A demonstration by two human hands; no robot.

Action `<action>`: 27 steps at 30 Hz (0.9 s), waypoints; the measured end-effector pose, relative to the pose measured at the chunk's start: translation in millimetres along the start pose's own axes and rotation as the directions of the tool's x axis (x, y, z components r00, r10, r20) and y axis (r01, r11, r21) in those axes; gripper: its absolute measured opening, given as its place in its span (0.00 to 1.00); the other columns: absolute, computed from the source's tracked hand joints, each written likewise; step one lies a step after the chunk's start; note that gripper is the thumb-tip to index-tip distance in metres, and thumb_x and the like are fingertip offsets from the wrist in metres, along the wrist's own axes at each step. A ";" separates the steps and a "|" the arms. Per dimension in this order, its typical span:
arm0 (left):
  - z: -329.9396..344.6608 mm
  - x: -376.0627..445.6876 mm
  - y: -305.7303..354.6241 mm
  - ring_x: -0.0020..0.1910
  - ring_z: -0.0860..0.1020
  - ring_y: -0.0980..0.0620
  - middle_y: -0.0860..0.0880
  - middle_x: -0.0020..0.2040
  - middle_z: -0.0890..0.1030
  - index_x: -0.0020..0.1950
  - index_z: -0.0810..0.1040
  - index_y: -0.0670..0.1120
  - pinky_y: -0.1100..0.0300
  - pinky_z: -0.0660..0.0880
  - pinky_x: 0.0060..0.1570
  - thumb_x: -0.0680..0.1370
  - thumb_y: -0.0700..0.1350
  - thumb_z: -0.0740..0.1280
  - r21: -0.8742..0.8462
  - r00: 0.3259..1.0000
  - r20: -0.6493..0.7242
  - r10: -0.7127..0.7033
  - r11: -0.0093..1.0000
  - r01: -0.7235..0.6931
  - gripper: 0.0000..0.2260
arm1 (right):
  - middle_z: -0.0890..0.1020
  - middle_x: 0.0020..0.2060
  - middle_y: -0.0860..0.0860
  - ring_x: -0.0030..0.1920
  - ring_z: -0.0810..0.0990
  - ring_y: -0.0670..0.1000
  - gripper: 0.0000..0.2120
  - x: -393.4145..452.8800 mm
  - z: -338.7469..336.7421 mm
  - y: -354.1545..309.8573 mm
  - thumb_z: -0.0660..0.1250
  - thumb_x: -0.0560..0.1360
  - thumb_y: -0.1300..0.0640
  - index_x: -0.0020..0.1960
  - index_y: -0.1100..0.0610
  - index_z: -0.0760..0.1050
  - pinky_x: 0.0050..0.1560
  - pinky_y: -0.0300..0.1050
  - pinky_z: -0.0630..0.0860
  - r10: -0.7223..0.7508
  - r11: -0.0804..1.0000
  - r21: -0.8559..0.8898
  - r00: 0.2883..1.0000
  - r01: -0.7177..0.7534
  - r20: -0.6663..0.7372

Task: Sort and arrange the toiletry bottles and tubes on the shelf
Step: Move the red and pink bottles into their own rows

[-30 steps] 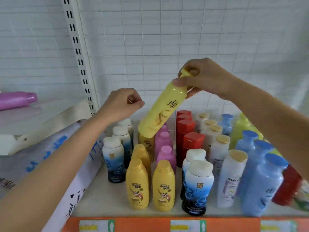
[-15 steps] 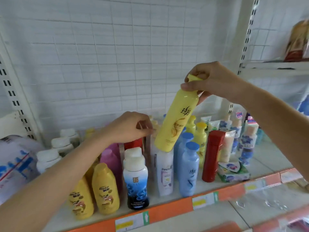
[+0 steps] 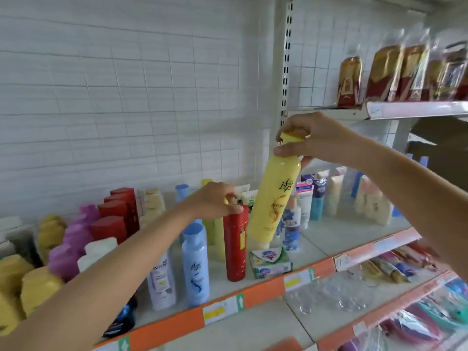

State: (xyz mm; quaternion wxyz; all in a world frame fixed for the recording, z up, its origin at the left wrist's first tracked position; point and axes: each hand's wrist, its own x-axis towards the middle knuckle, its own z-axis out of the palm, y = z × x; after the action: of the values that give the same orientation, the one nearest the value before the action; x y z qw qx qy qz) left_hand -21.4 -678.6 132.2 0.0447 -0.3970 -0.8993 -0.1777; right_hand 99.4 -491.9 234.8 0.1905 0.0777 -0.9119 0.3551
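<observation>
My right hand [image 3: 312,139] grips the cap of a tall yellow bottle [image 3: 273,203]. The bottle hangs tilted, its base low over a green-and-white soap pack [image 3: 269,262]. My left hand [image 3: 215,201] is pinched around the yellow cap of a yellow-green bottle [image 3: 210,230] that stands just behind a tall red bottle [image 3: 235,247]. A light blue bottle [image 3: 196,264] and a white bottle [image 3: 162,282] stand at the front of the shelf [image 3: 263,287]. Upright tubes [image 3: 306,203] fill the space to the right, behind the yellow bottle.
Rows of red bottles [image 3: 119,211], purple bottles [image 3: 73,239] and squat yellow bottles [image 3: 38,287] stand on the left. A slotted post [image 3: 286,59] divides the bays. Packaged goods [image 3: 405,74] sit on the upper right shelf. A lower shelf holds wrapped items [image 3: 395,269].
The view has swung right along the shelf. My right hand carried the yellow bottle rightward and lower, over the soap pack. My left hand dropped onto a cap behind the red bottle.
</observation>
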 end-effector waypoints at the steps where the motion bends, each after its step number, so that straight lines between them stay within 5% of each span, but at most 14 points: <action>1: 10.2 8.5 5.8 0.48 0.76 0.50 0.48 0.47 0.78 0.54 0.77 0.43 0.60 0.70 0.47 0.74 0.50 0.68 0.039 1.000 0.025 -0.010 0.999 0.009 0.14 | 0.79 0.46 0.54 0.38 0.82 0.50 0.13 -3.8 -3.8 7.6 0.73 0.69 0.58 0.51 0.60 0.76 0.36 0.44 0.83 0.004 1.000 -0.015 1.000 -0.004 0.003; 8: 38.5 38.4 3.8 0.59 0.68 0.44 0.44 0.57 0.71 0.57 0.73 0.43 0.55 0.68 0.55 0.68 0.53 0.73 0.319 0.977 0.038 -0.211 0.929 0.188 0.24 | 0.79 0.47 0.50 0.44 0.80 0.52 0.12 -22.4 8.0 57.8 0.74 0.68 0.52 0.49 0.51 0.75 0.42 0.45 0.80 0.012 0.986 -0.164 0.996 0.002 0.087; 12: 39.4 39.7 7.8 0.51 0.71 0.49 0.47 0.47 0.74 0.53 0.76 0.41 0.58 0.68 0.45 0.66 0.50 0.75 0.188 0.977 0.055 -0.205 0.963 0.192 0.21 | 0.79 0.48 0.50 0.43 0.81 0.51 0.13 -22.8 29.2 77.4 0.73 0.68 0.51 0.49 0.51 0.74 0.38 0.38 0.79 0.028 0.985 -0.175 0.990 -0.003 0.140; 15: 39.6 36.9 6.2 0.43 0.74 0.51 0.49 0.43 0.76 0.50 0.78 0.42 0.61 0.68 0.37 0.65 0.49 0.76 0.089 0.972 0.037 -0.231 0.970 0.227 0.19 | 0.79 0.50 0.51 0.47 0.80 0.53 0.14 -18.2 47.1 89.2 0.73 0.69 0.50 0.50 0.51 0.73 0.47 0.47 0.80 0.017 0.983 -0.180 0.982 0.018 0.191; 17: 30.9 33.1 4.2 0.42 0.74 0.52 0.50 0.42 0.77 0.49 0.79 0.43 0.62 0.68 0.36 0.64 0.49 0.77 0.019 0.964 0.003 -0.266 0.964 0.266 0.18 | 0.78 0.50 0.50 0.47 0.79 0.52 0.13 -13.2 58.9 97.8 0.72 0.69 0.50 0.50 0.50 0.73 0.46 0.45 0.79 0.019 0.985 -0.170 0.975 0.019 0.222; 19: 13.9 27.0 3.4 0.46 0.75 0.51 0.51 0.45 0.77 0.51 0.79 0.45 0.61 0.71 0.42 0.64 0.49 0.77 -0.082 0.949 -0.106 -0.297 0.954 0.290 0.18 | 0.77 0.50 0.49 0.49 0.76 0.51 0.12 -7.5 70.1 104.6 0.72 0.69 0.48 0.48 0.45 0.71 0.46 0.43 0.78 0.031 0.986 -0.167 0.970 0.010 0.242; 22: -22.4 11.3 9.1 0.54 0.75 0.53 0.50 0.53 0.78 0.56 0.78 0.47 0.60 0.70 0.55 0.66 0.47 0.76 -0.266 0.877 -0.377 -0.297 0.942 0.205 0.20 | 0.76 0.48 0.46 0.54 0.73 0.55 0.13 4.5 83.7 110.8 0.70 0.62 0.37 0.43 0.35 0.70 0.57 0.55 0.73 0.059 0.978 -0.207 0.974 -0.013 0.217; 27: -84.7 -22.6 9.9 0.56 0.77 0.50 0.51 0.53 0.79 0.56 0.78 0.49 0.51 0.74 0.59 0.64 0.53 0.74 -0.385 0.678 -0.665 -0.313 0.922 0.049 0.22 | 0.75 0.49 0.48 0.49 0.73 0.50 0.17 21.5 111.4 106.0 0.72 0.70 0.52 0.58 0.52 0.74 0.46 0.42 0.69 -0.006 0.990 -0.131 0.963 0.043 0.271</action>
State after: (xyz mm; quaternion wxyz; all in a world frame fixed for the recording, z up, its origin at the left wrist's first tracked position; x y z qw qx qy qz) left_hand -4.0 -718.3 209.1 0.3040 -0.2055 -0.8017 -0.4718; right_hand 17.8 -489.6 102.8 0.0738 0.1233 -0.9503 0.2761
